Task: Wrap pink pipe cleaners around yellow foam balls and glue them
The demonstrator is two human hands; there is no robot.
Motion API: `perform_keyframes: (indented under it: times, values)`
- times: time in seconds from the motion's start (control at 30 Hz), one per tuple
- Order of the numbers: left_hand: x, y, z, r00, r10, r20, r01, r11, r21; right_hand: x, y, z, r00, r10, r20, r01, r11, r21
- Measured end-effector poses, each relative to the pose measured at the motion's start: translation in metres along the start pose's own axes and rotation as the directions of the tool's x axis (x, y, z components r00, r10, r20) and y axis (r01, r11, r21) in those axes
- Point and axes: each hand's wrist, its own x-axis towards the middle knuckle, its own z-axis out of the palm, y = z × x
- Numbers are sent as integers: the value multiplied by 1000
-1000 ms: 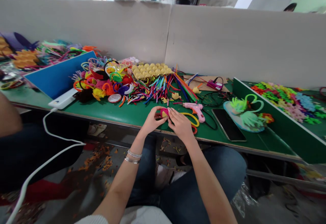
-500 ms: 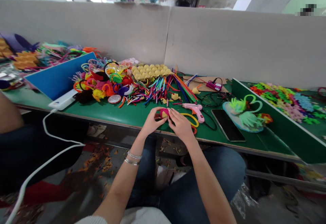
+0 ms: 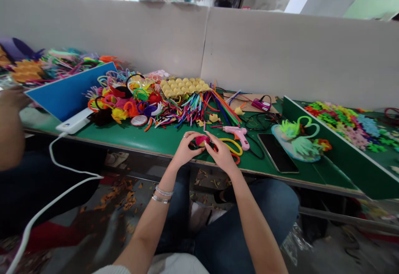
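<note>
A small magenta-and-yellow craft piece (image 3: 202,141) is held between both hands over the front edge of the green table (image 3: 174,139). My left hand (image 3: 186,150) curls its thumb and fingers around the left side of it. My right hand (image 3: 222,156) pinches it from the right with fingers close together. Part of the piece is hidden by the fingers. Just to the right lie a pink glue gun (image 3: 236,132) and a yellow bent loop (image 3: 233,143). Yellow cut egg-carton cups (image 3: 214,118) sit behind the hands.
Colourful pipe cleaners (image 3: 196,107) and a yellow egg tray (image 3: 183,87) lie behind. Finished pieces (image 3: 124,103) pile up left by a blue divider (image 3: 73,91) and a white power strip (image 3: 75,122). A phone (image 3: 278,153) lies right. Another person's arm (image 3: 12,128) is at far left.
The piece has turned in my fingers, showing more magenta on top. My right hand has shifted slightly. At far left the other person's arm has risen over the table.
</note>
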Motion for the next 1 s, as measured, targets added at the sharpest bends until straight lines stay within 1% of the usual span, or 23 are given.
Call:
perform_keyframes:
  times: [0.13,0.4,0.6,1.0]
  values:
    - [0,1,0,1000,-7,7,7,1000,-1,1,1,1,1000,6,20,-7,999,44]
    - [1,1,0,1000,-4,0,4,1000,-13,2,4,2,999,-6,43,4,999,45]
    - [0,-2,1,1000,4,4,-4,1000,-18,2,4,1,997,27,74,-31,998,51]
    - [1,-1,1,1000,24,-7,-24,1000,-6,3,3,1,997,43,70,-50,994,99]
